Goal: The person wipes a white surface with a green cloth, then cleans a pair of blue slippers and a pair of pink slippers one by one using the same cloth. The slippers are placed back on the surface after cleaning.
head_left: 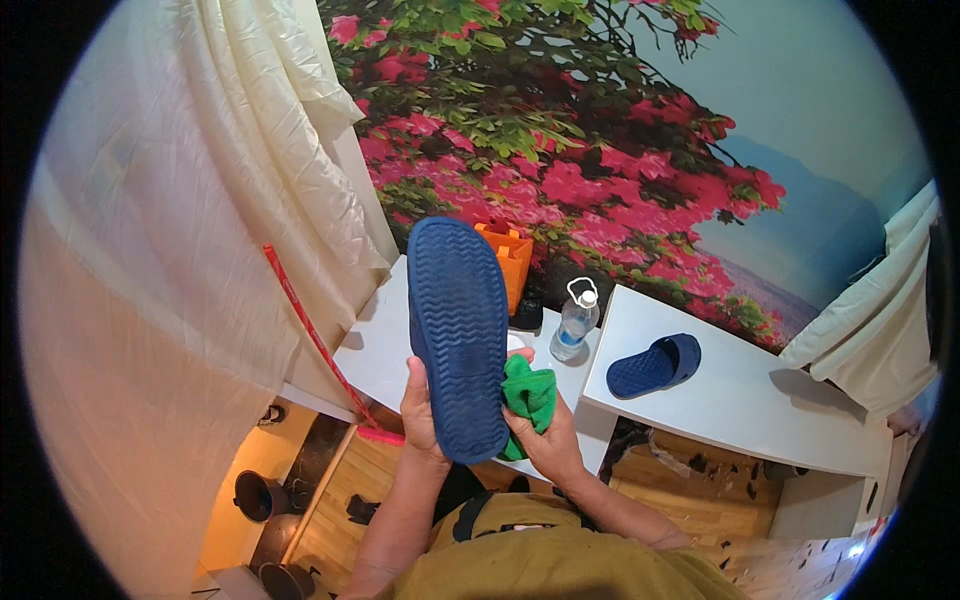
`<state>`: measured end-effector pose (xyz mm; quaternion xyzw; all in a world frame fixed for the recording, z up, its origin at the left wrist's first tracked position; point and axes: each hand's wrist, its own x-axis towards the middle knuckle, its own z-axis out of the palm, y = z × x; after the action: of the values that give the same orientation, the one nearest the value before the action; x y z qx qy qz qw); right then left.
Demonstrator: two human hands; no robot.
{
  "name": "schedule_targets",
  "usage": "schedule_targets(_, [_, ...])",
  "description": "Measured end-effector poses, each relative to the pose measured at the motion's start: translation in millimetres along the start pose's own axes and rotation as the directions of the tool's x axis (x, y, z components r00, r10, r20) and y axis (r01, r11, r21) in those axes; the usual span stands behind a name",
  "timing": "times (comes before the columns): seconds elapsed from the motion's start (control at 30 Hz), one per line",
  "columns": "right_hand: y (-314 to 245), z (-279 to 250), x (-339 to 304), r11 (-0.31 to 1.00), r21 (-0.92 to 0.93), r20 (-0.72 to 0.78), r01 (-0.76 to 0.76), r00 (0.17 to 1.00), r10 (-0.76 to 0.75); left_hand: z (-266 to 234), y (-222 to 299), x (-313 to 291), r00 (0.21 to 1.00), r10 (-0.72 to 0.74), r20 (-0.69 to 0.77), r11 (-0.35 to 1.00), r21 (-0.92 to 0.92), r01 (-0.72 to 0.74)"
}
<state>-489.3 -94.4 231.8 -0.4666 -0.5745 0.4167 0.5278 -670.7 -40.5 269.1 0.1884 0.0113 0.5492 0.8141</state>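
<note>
A dark blue slipper [462, 340] is held up in front of me, its ridged sole facing me. My left hand [421, 412] grips its left edge near the lower end, thumb along the side and the other fingers hidden behind. At the slipper's right edge, my right hand [550, 436] is closed on a crumpled green cloth [529, 392], which touches or nearly touches the sole's side. The second blue slipper [655, 366] lies on the white tabletop to the right, its strap toward the right.
A clear plastic bottle [575, 325] with a white handle stands on the white table [740, 400], near an orange bag [511, 262]. At left, a red stick [318, 340] leans by the pale curtain [170, 250]. Dark pots [260, 496] sit low at left. A flower mural covers the wall.
</note>
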Motion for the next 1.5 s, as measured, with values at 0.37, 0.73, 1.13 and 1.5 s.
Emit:
schedule_targets(0.37, [-14.4,-29.4,25.5,0.970,0.202,-0.002,-0.139,0.990,0.142,-32.8,-2.7,2.0,0.961,0.072,-0.266,0.827,0.554,0.091])
schedule_targets(0.73, [-51.6,-14.9,84.2,0.744,-0.530,-0.035,0.407,0.866,-0.499,-73.1,-46.3,-7.2,0.936,0.207,-0.284,0.254,0.940,0.229])
schedule_targets(1.13, [-32.7,1.8,36.2,0.876,-0.240,0.236,0.419,0.900,-0.365,-56.7,-31.6,5.6,0.906,-0.074,-0.416,0.891,0.380,0.247])
schedule_targets(1.5, [-15.5,8.8,-10.3,0.560,-0.410,0.473,0.720,0.693,-0.545,-95.1,-29.9,25.2,0.803,-0.070,-0.592,0.839,0.400,0.368])
